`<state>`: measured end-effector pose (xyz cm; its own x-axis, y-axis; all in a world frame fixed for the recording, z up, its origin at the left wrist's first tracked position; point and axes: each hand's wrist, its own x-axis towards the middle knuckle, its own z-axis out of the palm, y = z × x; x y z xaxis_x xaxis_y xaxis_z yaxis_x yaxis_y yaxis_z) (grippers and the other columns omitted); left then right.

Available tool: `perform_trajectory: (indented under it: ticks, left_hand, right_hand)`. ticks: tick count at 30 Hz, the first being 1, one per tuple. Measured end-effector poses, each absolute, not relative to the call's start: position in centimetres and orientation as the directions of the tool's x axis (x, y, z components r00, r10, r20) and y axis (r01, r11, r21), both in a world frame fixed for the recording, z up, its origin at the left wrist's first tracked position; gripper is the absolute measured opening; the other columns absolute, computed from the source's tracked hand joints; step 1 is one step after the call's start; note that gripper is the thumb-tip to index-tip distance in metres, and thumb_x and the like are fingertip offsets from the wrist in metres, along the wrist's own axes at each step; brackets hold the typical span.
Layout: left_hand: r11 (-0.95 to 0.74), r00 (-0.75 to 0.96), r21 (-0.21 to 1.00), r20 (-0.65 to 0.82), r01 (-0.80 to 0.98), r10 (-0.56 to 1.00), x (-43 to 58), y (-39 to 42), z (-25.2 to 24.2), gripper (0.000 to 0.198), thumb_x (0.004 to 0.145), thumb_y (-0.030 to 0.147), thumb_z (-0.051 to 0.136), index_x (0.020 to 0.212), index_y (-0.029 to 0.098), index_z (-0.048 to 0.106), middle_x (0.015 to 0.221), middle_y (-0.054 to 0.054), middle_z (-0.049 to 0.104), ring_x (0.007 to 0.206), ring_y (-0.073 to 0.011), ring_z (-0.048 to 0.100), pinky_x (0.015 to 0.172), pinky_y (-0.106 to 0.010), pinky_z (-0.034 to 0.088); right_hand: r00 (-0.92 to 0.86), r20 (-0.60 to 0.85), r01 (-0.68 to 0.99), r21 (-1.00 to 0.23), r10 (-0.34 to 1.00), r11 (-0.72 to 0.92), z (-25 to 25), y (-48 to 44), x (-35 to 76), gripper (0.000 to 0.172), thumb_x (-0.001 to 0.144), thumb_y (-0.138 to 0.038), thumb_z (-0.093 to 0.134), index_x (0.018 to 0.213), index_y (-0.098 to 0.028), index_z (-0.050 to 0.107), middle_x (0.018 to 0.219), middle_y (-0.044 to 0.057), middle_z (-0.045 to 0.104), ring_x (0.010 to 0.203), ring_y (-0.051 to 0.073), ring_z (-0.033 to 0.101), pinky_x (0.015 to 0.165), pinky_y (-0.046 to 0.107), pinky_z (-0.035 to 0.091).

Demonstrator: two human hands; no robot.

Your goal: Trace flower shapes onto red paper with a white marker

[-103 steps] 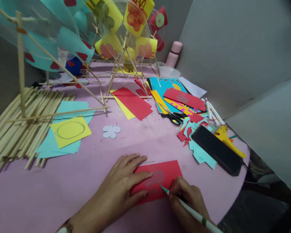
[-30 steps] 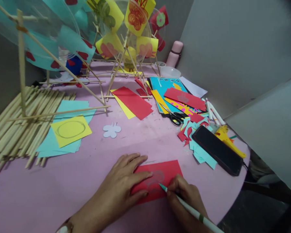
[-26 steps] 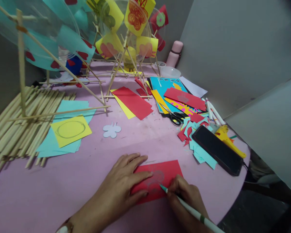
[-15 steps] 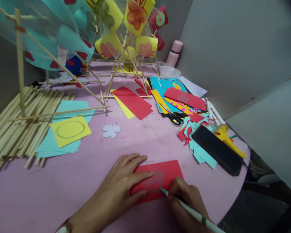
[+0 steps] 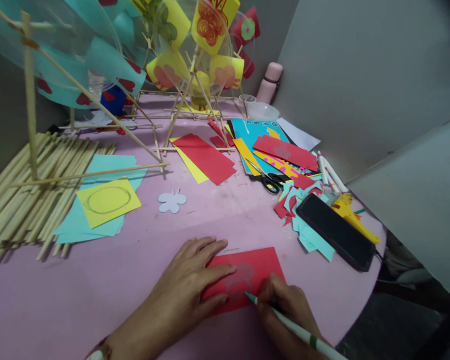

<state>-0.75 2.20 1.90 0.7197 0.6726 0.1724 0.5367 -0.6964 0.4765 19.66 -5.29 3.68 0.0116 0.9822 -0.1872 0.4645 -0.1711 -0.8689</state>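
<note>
A red paper card (image 5: 262,265) lies on the pink table in front of me, with a greyish drawn shape of rounded lobes on it. My left hand (image 5: 189,280) rests flat over the card's left part, fingers spread. My right hand (image 5: 288,310) grips a white marker (image 5: 302,332) with a green tip, which touches the card at the lower part of the drawing. Beyond my left hand lies a white butterfly-shaped paper cutout (image 5: 172,201).
Bamboo sticks (image 5: 41,195) and a yellow card (image 5: 108,201) lie left. Stick frames with paper wheels (image 5: 195,65) stand behind. Scissors (image 5: 272,184), paper scraps (image 5: 311,235), a phone (image 5: 335,232) and a yellow glue gun (image 5: 354,217) are right. A pink flask (image 5: 270,82) stands at the back.
The marker tip has shifted slightly left and down across the drawing, my right hand moving with it. My left hand stays in place on the card.
</note>
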Motion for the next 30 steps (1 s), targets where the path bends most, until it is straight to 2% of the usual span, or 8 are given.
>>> perform_trajectory:
  ticks: [8, 14, 20, 24, 30]
  left_hand:
    - [-0.700, 0.720, 0.472, 0.178, 0.536, 0.671, -0.7, 2.3, 1.7, 0.042, 0.079, 0.032, 0.069, 0.120, 0.038, 0.058, 0.139, -0.003, 0.047, 0.124, -0.0306, 0.040, 0.097, -0.052, 0.037]
    - [-0.695, 0.717, 0.477, 0.175, 0.538, 0.675, -0.7, 2.1, 1.7, 0.040, 0.080, 0.033, 0.068, 0.119, 0.038, 0.058, 0.139, -0.002, 0.046, 0.124, -0.0302, 0.040, 0.097, -0.052, 0.037]
    - [-0.696, 0.720, 0.477, 0.170, 0.537, 0.673, -0.7, 2.1, 1.7, 0.041, 0.080, 0.031, 0.069, 0.119, 0.037, 0.058, 0.140, -0.003, 0.046, 0.124, -0.0304, 0.039, 0.097, -0.053, 0.036]
    - [-0.693, 0.718, 0.484, 0.173, 0.535, 0.675, -0.7, 2.1, 1.8, 0.043, 0.078, 0.029, 0.070, 0.118, 0.037, 0.058, 0.140, -0.002, 0.046, 0.124, -0.0302, 0.039, 0.097, -0.052, 0.037]
    - [-0.688, 0.716, 0.485, 0.166, 0.539, 0.678, -0.7, 2.0, 1.8, 0.042, 0.079, 0.030, 0.069, 0.119, 0.037, 0.058, 0.140, -0.002, 0.046, 0.124, -0.0298, 0.038, 0.098, -0.052, 0.036]
  right_hand:
    - [-0.095, -0.134, 0.445, -0.892, 0.986, -0.078, 2.9, -5.3, 20.0, 0.016, 0.072, -0.014, 0.044, 0.063, -0.024, 0.036, 0.050, -0.010, 0.034, 0.043, 0.008, 0.027, 0.042, 0.021, 0.021]
    - [-0.058, -0.107, 0.439, -0.895, 0.993, -0.071, 2.6, -5.4, 19.9, 0.014, 0.076, -0.017, 0.044, 0.066, -0.024, 0.038, 0.053, -0.009, 0.035, 0.044, 0.009, 0.031, 0.044, 0.022, 0.023]
    - [-0.088, -0.121, 0.506, -0.861, 0.989, -0.061, 2.0, -5.2, 19.9, 0.013, 0.076, -0.018, 0.043, 0.066, -0.024, 0.037, 0.054, -0.006, 0.044, 0.044, 0.010, 0.040, 0.045, 0.021, 0.029]
    - [-0.057, -0.152, 0.530, -0.842, 0.987, -0.099, 2.3, -5.1, 19.5, 0.012, 0.076, -0.020, 0.043, 0.067, -0.024, 0.037, 0.052, -0.008, 0.040, 0.043, 0.010, 0.037, 0.044, 0.021, 0.026]
    - [-0.031, -0.109, 0.555, -0.828, 0.994, -0.073, 2.4, -5.0, 19.0, 0.011, 0.076, -0.019, 0.041, 0.067, -0.024, 0.038, 0.051, -0.008, 0.041, 0.042, 0.010, 0.038, 0.044, 0.022, 0.026]
